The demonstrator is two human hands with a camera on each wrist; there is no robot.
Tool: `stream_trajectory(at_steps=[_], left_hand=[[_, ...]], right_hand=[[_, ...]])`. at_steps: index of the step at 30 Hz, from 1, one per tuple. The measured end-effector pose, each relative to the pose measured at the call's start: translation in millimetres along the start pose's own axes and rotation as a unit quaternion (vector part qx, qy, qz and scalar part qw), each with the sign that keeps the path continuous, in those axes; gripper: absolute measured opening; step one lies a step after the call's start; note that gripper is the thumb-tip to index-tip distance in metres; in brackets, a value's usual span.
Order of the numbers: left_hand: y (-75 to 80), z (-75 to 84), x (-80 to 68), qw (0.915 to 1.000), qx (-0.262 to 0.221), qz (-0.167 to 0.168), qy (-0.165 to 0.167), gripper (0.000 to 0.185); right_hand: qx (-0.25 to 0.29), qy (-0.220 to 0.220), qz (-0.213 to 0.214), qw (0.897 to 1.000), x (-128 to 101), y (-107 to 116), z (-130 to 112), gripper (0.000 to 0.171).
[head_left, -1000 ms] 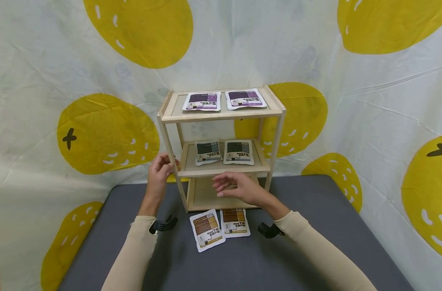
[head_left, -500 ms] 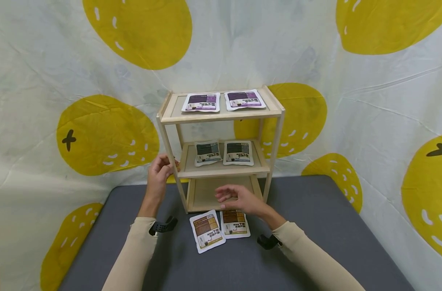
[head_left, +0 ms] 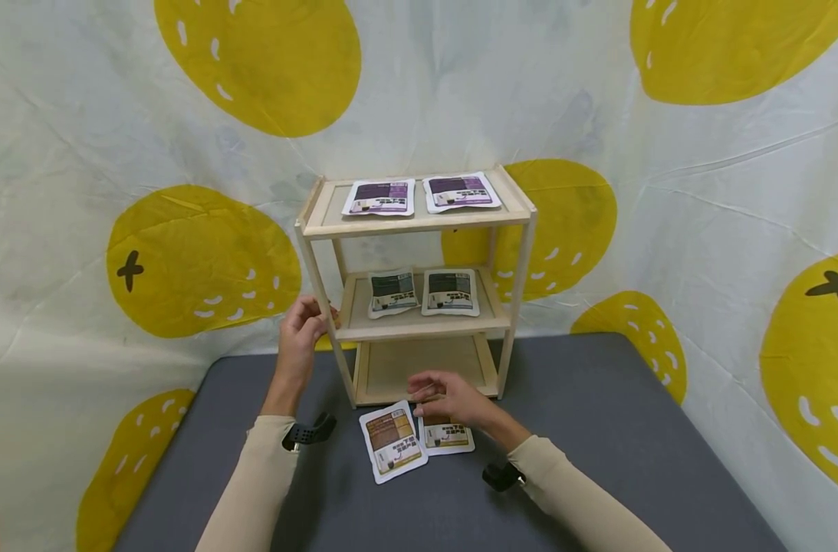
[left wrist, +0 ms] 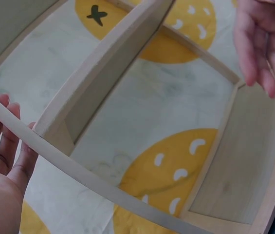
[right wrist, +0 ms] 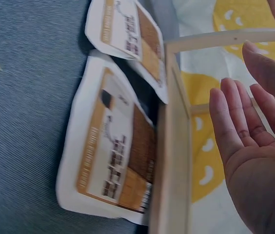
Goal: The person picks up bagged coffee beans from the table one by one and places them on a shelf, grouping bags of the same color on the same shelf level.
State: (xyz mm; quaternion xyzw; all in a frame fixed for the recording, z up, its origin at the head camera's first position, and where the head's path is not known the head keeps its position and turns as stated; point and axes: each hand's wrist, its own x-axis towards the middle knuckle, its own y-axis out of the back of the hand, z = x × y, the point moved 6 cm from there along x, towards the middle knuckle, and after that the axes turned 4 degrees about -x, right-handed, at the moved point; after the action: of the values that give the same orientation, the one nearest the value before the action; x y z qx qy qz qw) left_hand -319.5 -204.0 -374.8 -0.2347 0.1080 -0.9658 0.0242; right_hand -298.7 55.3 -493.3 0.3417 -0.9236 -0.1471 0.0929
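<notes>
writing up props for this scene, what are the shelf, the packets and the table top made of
Shelf: looks like pale unfinished wood, with faint grain and square slats. Packets: probably glossy plastic or foil film with printed labels; white sealed edges, slightly puffy. Table top: grey cover, seemingly woven fabric or felt; the right wrist view shows fine ribbing.

A three-tier rack (head_left: 419, 222) stands mid-frame at the back edge of the table (head_left: 598, 460), before the hanging cloth (head_left: 80, 153); two packets (head_left: 380, 197) lie side by side on its top shelf and two more (head_left: 450, 291) on the middle shelf; the left hand (head_left: 300, 330) rests against the rack's left front post; in front of the rack, low in the frame, two packets (head_left: 391, 441) lie side by side on the table, the right hand (head_left: 449, 397) above the right one (head_left: 448, 437)
</notes>
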Motion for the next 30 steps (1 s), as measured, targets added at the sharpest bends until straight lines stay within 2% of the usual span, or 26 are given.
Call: stream_trajectory(at_steps=[7, 13, 20, 30], left_hand=[[0.9, -0.4, -1.0, 1.0, -0.008, 0.0, -0.005, 0.02], [0.7, 0.0, -0.5, 1.0, -0.007, 0.0, -0.001, 0.02], [-0.1, 1.0, -1.2, 0.9997, 0.02, -0.001, 0.013, 0.023], [0.6, 0.5, -1.5, 0.9997, 0.015, 0.003, 0.019, 0.021]], right_hand=[[0.02, -0.014, -0.002, 1.0, 0, -13, 15, 0.054], [-0.017, -0.02, 0.001, 1.0, 4, -20, 21, 0.058], [-0.038, -0.027, 0.014, 0.999, 8, -23, 26, 0.06], [-0.095, -0.037, 0.036, 0.994, 9, -29, 35, 0.06]])
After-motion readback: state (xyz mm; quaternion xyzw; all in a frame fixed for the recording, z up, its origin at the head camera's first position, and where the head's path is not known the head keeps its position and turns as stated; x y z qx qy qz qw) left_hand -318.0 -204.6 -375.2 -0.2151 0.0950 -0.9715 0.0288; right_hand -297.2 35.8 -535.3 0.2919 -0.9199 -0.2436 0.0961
